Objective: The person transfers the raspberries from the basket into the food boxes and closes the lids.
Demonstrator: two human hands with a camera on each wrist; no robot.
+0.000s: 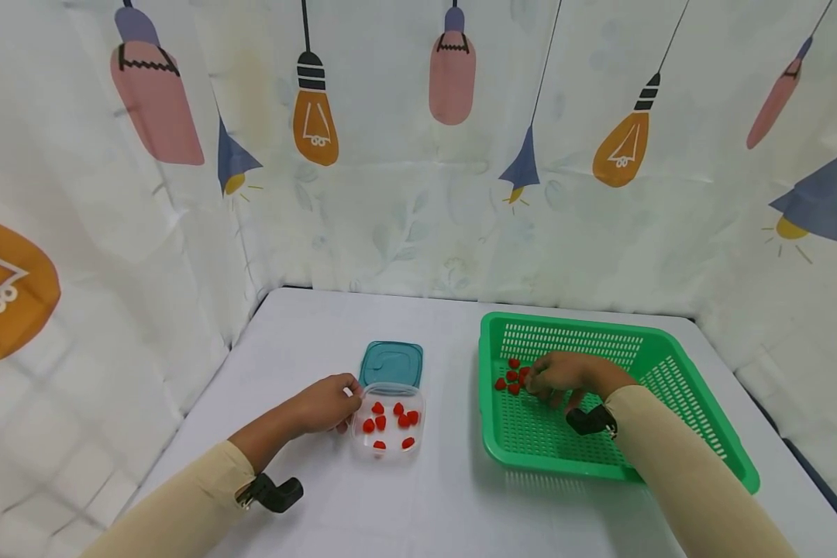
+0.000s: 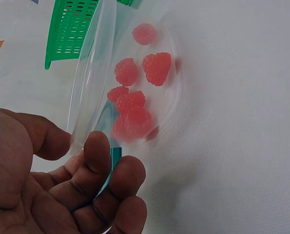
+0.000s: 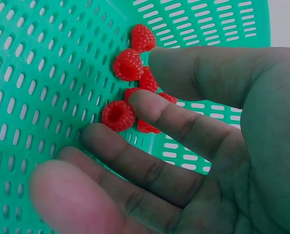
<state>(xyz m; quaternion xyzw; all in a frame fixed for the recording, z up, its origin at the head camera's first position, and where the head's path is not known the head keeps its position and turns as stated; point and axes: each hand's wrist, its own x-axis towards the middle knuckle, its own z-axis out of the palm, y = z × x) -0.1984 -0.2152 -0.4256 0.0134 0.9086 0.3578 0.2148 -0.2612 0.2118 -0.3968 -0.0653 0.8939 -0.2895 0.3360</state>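
My left hand [image 1: 326, 404] pinches the left rim of a clear plastic container [image 2: 91, 73] between thumb and finger. Several red raspberries [image 2: 157, 68] lie spread over the container's floor. Right behind it is a flat teal lid [image 1: 392, 364]. My right hand [image 1: 570, 376] reaches down into a green plastic basket [image 1: 491, 434]. Its fingers [image 3: 176, 124] are spread and slightly bent over a small cluster of raspberries [image 3: 118, 115]. The thumb and index finger are at the cluster, with nothing held between them, and partly hide some of the berries.
The container and basket stand apart on a white-covered table [image 1: 453, 496], basket on the right. Slotted walls and a raised rim surround the basket. A white curtain [image 1: 404, 217] printed with lamps hangs behind and along the sides. Each wrist wears a black camera mount [image 1: 279, 494].
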